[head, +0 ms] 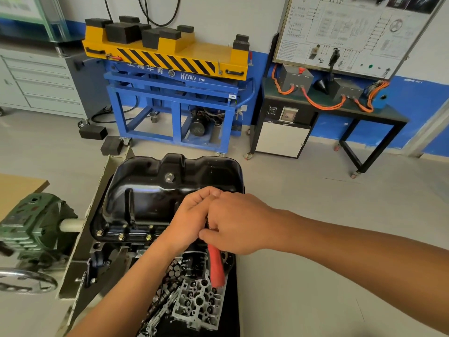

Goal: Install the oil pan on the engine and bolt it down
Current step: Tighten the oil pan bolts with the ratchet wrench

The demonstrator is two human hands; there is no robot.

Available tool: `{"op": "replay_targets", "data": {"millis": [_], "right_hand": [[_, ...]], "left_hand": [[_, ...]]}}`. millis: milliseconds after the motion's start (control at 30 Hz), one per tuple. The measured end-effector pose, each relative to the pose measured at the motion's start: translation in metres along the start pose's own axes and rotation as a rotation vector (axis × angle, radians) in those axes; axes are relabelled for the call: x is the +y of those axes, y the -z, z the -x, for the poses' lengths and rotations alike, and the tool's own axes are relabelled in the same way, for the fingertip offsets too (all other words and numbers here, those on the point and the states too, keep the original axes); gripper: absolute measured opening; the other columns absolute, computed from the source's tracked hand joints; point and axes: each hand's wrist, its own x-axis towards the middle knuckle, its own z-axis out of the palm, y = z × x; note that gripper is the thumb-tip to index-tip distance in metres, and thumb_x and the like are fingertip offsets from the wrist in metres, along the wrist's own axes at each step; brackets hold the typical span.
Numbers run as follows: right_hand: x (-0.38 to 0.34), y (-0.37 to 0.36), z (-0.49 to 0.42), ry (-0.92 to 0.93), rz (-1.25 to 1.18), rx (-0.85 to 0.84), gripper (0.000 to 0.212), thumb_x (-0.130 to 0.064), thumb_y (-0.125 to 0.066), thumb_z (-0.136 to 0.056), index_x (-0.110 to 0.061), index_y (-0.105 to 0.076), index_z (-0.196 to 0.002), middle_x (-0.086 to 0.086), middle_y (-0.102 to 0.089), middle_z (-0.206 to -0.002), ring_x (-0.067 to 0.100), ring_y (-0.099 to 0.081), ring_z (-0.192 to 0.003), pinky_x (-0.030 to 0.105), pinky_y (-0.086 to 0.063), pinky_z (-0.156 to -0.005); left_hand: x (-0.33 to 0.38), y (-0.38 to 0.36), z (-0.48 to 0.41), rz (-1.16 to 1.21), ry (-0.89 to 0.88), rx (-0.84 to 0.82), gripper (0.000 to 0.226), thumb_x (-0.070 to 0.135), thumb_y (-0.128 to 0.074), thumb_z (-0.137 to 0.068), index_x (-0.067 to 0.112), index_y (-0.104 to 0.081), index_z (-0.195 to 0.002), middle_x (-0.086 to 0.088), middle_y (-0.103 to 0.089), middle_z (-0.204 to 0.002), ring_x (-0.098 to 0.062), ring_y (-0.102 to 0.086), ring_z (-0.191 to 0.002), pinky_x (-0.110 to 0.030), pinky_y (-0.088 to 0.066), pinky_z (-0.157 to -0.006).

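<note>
Head view: the oil pan (150, 200) already sits on the upturned engine (199, 297), with bolts (121, 237) showing along its near flange. The right hand (235, 224) curls round a red-handled tool (216, 266) at the pan's near right edge, probably to drive a bolt there; the left hand (192, 220) lies against it, fingers curled, likely steadying the tool's top, but what it grips is hidden, so I cannot tell.

oil pan (150, 190) — glossy black metal
</note>
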Motion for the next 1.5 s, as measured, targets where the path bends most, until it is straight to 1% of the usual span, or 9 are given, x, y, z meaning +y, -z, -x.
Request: {"op": "replay_targets", "data": {"millis": [200,400,633,767,933,1033,1200,1333,1500], "right_hand": [[0.003,0.005,0.006,-0.033,-0.032,-0.099,0.054,-0.054,-0.063,-0.088,-0.022,-0.049,-0.047,-0.006,-0.044,-0.046,0.009,-0.041,-0.048,0.026,-0.032,-0.05],[0.01,0.017,0.01,-0.074,0.11,-0.148,0.044,-0.038,-0.074,-0.083,-0.023,-0.045,-0.054,-0.008,-0.045,-0.051,0.007,-0.042,-0.05,0.025,-0.032,-0.048],[0.026,0.019,0.005,-0.127,0.348,0.023,0.045,-0.011,-0.065,-0.086,-0.026,-0.032,-0.059,-0.004,-0.039,-0.058,0.014,-0.04,-0.049,0.026,-0.032,-0.047],[0.03,0.014,-0.003,-0.129,0.46,0.155,0.046,-0.007,-0.062,-0.085,-0.023,-0.027,-0.062,-0.003,-0.032,-0.059,0.014,-0.03,-0.046,0.026,-0.018,-0.044],[0.036,0.013,-0.014,-0.13,0.444,0.218,0.013,-0.008,-0.057,-0.09,-0.02,-0.053,-0.091,-0.002,-0.046,-0.075,0.024,-0.056,-0.069,0.028,-0.016,-0.046],[0.037,0.013,-0.015,-0.115,0.417,0.215,0.008,-0.019,-0.056,-0.093,-0.021,-0.057,-0.1,-0.001,-0.057,-0.09,0.024,-0.059,-0.078,0.028,-0.02,-0.047],[0.039,0.016,-0.007,-0.133,0.405,0.154,0.016,-0.034,-0.056,-0.093,-0.02,-0.056,-0.086,-0.001,-0.052,-0.08,0.024,-0.056,-0.071,0.029,-0.025,-0.048],[0.035,0.021,0.005,-0.153,0.335,0.069,0.042,-0.04,-0.058,-0.093,-0.024,-0.038,-0.06,-0.004,-0.042,-0.059,0.015,-0.043,-0.05,0.026,-0.027,-0.046],[0.017,0.013,0.011,-0.089,0.113,-0.077,0.053,-0.049,-0.062,-0.089,-0.021,-0.044,-0.048,-0.007,-0.044,-0.046,0.009,-0.045,-0.046,0.026,-0.036,-0.047]], "left_hand": [[-0.006,0.005,-0.007,-0.067,-0.008,0.013,0.03,0.026,-0.044,-0.098,0.019,-0.072,-0.089,-0.001,-0.068,-0.084,-0.011,-0.062,-0.079,-0.022,-0.047,-0.074],[-0.013,0.012,-0.007,0.03,0.067,-0.006,0.03,0.03,-0.048,-0.096,0.018,-0.075,-0.099,-0.001,-0.06,-0.068,-0.006,-0.054,-0.057,-0.016,-0.044,-0.052],[-0.015,0.015,-0.004,0.017,0.112,-0.066,0.031,0.044,-0.054,-0.091,0.031,-0.075,-0.11,0.01,-0.061,-0.072,-0.005,-0.053,-0.057,-0.015,-0.041,-0.055],[-0.016,0.02,-0.003,-0.004,0.104,-0.073,0.045,0.056,-0.054,-0.092,0.029,-0.068,-0.125,0.003,-0.038,-0.054,-0.013,-0.032,-0.049,-0.021,-0.033,-0.051],[-0.012,0.017,0.001,-0.016,0.079,-0.139,0.038,0.067,-0.051,-0.092,0.039,-0.07,-0.11,0.003,-0.03,-0.053,-0.015,-0.024,-0.05,-0.019,-0.032,-0.051],[-0.008,0.015,0.002,-0.035,0.069,-0.148,0.035,0.065,-0.049,-0.095,0.037,-0.069,-0.101,0.004,-0.028,-0.053,-0.016,-0.021,-0.05,-0.021,-0.03,-0.053],[-0.006,0.016,0.0,-0.048,0.049,-0.015,0.046,0.053,-0.064,-0.087,0.028,-0.066,-0.126,0.007,-0.036,-0.056,-0.009,-0.031,-0.051,-0.019,-0.033,-0.054],[-0.005,0.014,-0.003,-0.097,0.031,0.052,0.036,0.046,-0.062,-0.091,0.021,-0.071,-0.115,0.01,-0.042,-0.058,-0.008,-0.035,-0.053,-0.018,-0.035,-0.054],[-0.002,0.003,-0.005,-0.089,-0.002,0.053,0.022,0.036,-0.056,-0.094,0.03,-0.076,-0.088,0.01,-0.055,-0.062,-0.003,-0.046,-0.056,-0.015,-0.039,-0.054]]}}
